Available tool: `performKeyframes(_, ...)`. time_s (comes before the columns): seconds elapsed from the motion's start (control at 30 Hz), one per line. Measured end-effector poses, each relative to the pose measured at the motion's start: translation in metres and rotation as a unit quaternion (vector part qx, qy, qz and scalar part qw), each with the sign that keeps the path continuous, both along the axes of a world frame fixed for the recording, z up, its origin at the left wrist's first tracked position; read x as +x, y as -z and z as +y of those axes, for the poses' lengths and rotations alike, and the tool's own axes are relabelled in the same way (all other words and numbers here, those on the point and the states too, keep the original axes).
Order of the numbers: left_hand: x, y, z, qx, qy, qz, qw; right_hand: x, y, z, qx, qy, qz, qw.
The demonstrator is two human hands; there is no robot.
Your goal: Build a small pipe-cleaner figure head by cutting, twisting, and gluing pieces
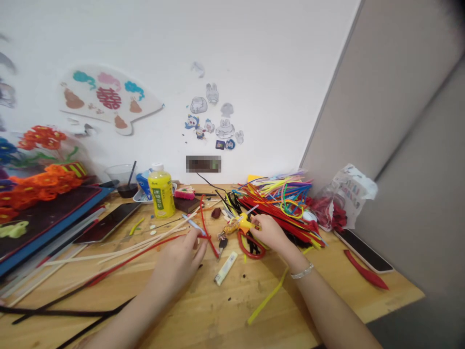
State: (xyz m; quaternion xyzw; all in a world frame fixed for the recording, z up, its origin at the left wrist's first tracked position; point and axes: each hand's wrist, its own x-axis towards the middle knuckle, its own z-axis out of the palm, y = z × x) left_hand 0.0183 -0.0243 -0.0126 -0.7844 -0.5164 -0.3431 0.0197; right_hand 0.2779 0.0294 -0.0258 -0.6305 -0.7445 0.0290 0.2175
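My left hand pinches a thin blue-and-white stick at the fingertips, right beside a red chenille stem that curves down across the table. My right hand grips a small yellow fuzzy piece, with a thin pale stick poking out past it. A red chenille loop lies just below that hand. Between both hands are a key and a white lighter. A heap of multicoloured chenille stems spreads behind my right hand.
The wooden table holds long loose stems, a yellow bottle, a tablet, and orange chenille flowers on a blue-edged board. A phone and a red tool lie at right. Walls close off the back and right.
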Motion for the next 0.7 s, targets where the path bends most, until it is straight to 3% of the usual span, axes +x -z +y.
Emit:
performKeyframes(0.23, -0.003, -0.004, 0.002, -0.033, -0.017, 0.060, 0.998, -0.009, 0.008, 0.004, 0.026, 0.007, -0.009, 1.000)
performKeyframes(0.5, -0.005, 0.005, 0.008, 0.023, 0.022, 0.047, 0.998, 0.023, -0.002, 0.014, 0.081, 0.143, -0.019, 0.986)
performKeyframes(0.57, -0.005, 0.005, 0.008, 0.027, 0.014, 0.045, 0.999, 0.021, -0.001, 0.012, 0.071, 0.134, -0.031, 0.988)
performKeyframes(0.7, -0.005, -0.002, 0.006, 0.021, -0.004, 0.035, 0.999, -0.001, 0.006, 0.006, 0.016, 0.049, -0.052, 0.997)
